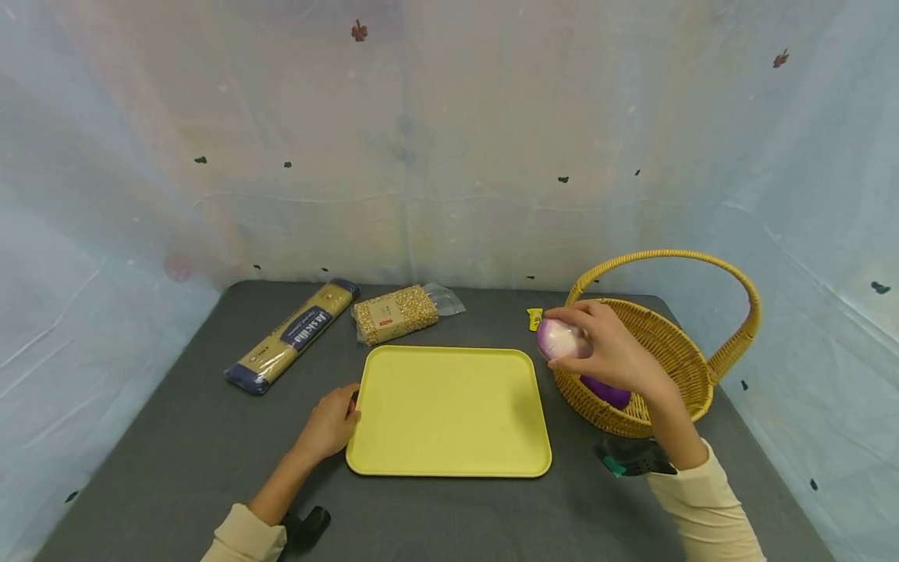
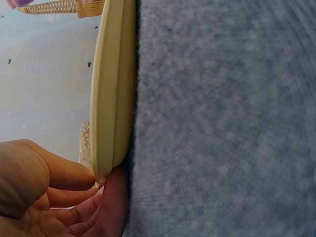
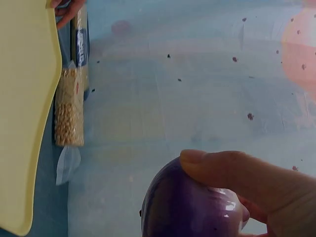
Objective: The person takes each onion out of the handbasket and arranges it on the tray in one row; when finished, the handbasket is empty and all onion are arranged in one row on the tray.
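My left hand (image 1: 332,421) pinches the left edge of a yellow rectangular tray (image 1: 449,414). In the left wrist view, the thumb lies on the rim (image 2: 106,98) from one side and fingers reach underneath. My right hand (image 1: 618,350) holds a glossy, round purple onion (image 1: 562,339) in the air, between the tray's far right corner and a wicker basket (image 1: 639,429). The right wrist view shows the thumb pressed on the onion (image 3: 190,207); its lower part is cut off there. Another purple thing (image 1: 605,392) lies in the basket, partly hidden by the right hand.
Behind the tray lies a clear bag of yellow kernels (image 1: 396,314). To its left is a long pack of pasta (image 1: 295,336) with blue ends. A small yellow packet (image 1: 534,318) lies near the basket, whose tall handle (image 1: 667,254) arches upward. A pale curtain (image 1: 449,156) hangs behind the grey table.
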Tool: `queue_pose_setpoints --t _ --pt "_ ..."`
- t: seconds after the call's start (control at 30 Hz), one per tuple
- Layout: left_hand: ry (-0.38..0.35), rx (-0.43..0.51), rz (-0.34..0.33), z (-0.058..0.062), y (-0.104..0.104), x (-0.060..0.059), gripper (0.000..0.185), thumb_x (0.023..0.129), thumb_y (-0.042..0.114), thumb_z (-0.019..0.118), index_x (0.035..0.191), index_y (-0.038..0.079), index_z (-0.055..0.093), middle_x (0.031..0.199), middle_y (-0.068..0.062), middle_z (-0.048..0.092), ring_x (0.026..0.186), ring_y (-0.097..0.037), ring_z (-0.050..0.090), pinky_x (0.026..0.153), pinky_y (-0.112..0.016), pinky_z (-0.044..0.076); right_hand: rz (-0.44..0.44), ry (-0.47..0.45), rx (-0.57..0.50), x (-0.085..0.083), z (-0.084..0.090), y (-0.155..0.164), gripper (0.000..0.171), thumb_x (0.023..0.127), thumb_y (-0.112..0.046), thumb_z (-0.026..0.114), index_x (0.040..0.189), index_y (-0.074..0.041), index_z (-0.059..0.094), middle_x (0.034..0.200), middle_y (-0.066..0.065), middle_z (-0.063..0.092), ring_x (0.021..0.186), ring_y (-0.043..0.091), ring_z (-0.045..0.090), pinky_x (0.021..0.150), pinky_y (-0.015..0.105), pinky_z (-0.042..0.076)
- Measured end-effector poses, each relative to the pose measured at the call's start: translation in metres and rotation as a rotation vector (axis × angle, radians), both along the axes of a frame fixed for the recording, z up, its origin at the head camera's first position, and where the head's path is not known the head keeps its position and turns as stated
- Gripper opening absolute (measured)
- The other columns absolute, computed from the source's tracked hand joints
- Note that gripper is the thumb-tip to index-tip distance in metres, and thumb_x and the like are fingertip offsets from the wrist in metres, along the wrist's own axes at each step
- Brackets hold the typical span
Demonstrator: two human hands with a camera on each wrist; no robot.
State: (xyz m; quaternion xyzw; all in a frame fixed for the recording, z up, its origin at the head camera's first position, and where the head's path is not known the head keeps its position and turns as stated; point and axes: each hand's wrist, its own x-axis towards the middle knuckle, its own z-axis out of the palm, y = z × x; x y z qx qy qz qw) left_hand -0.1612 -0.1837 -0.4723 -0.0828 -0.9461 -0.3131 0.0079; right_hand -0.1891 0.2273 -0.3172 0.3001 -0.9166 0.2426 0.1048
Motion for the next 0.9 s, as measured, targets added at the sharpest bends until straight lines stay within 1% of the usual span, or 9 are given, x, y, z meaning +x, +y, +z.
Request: queue_pose_setpoints --t 0.2,0.4,0.53,0.7,0.9 --pt "-0.002 -0.003 -0.002 0.0 0.0 0.0 0.042 0.085 -0.002 0.059 0.124 -0.012 0.049 0.073 -0.005 0.048 0.062 -0.016 0.042 0.056 -0.031 0.035 0.044 -0.018 -0.012 0.001 0.001 -0.019 0.065 0.067 -0.027 0.083 0.125 -0.012 0.058 0.114 0.011 0.05 0.103 0.026 0.043 0.079 0.043 0.039" --pt "-0.011 -0.002 -0.004 0.001 -0.001 0.0 0.043 0.085 -0.002 0.059 0.125 -0.012 0.049 0.072 -0.004 0.048 0.061 -0.016 0.042 0.055 -0.031 0.035 0.068 -0.017 -0.012 -0.001 0.0 -0.036 0.064 0.069 -0.028 0.082 0.126 -0.014 0.058 0.116 0.011 0.049 0.104 0.027 0.043 0.077 0.042 0.041" --pt "-0.005 -0.003 -0.005 0.002 0.0 0.0 0.043 0.085 -0.002 0.059 0.125 -0.012 0.049 0.072 -0.005 0.048 0.061 -0.016 0.042 0.055 -0.031 0.035 0.075 -0.04 -0.024 -0.003 -0.001 -0.046 0.063 0.069 -0.028 0.082 0.126 -0.014 0.058 0.118 0.011 0.048 0.105 0.026 0.042 0.076 0.041 0.042" --pt "-0.003 -0.009 -0.005 0.001 0.0 -0.001 0.043 0.085 -0.002 0.06 0.125 -0.012 0.049 0.073 -0.005 0.048 0.062 -0.016 0.042 0.055 -0.031 0.035 0.095 -0.051 -0.027 -0.008 -0.007 -0.057 0.063 0.07 -0.032 0.081 0.126 -0.015 0.058 0.117 0.01 0.048 0.105 0.025 0.042 0.077 0.039 0.04" --pt "0.002 -0.023 -0.002 -0.002 0.0 -0.002 0.043 0.085 -0.001 0.06 0.125 -0.011 0.049 0.073 -0.004 0.048 0.063 -0.016 0.042 0.056 -0.031 0.035 0.123 -0.058 -0.051 -0.014 -0.017 -0.071 0.064 0.069 -0.032 0.082 0.125 -0.014 0.058 0.116 0.011 0.049 0.105 0.027 0.042 0.078 0.042 0.039"
